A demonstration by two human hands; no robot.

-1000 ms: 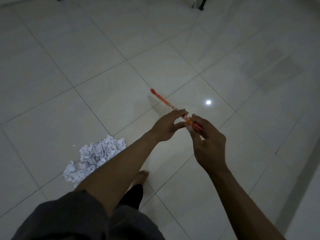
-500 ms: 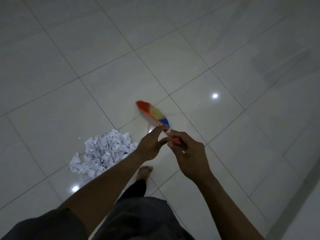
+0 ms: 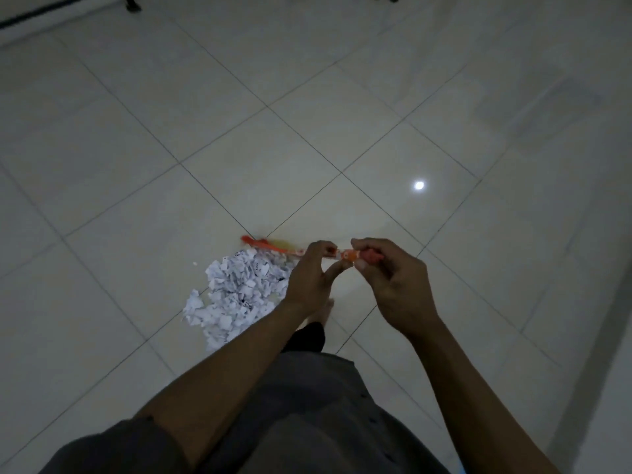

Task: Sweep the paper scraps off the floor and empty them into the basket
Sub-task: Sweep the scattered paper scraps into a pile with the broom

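We look down on both hands at a small orange-handled broom (image 3: 346,255) over a pale tiled floor (image 3: 136,165). The left hand (image 3: 311,278) pinches the handle, fingers closed on it, and the right hand (image 3: 396,278) has its fingers curled tight round the red end. The broom's blurred head lies at the far edge of the heap of paper scraps (image 3: 239,292), which sits on the floor just left of a bare foot (image 3: 323,311).

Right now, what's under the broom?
The far edge of the scrap pile and floor tile lie below the broom. Its blurred tip hides whether it touches them; the left hand covers the pile's right edge.
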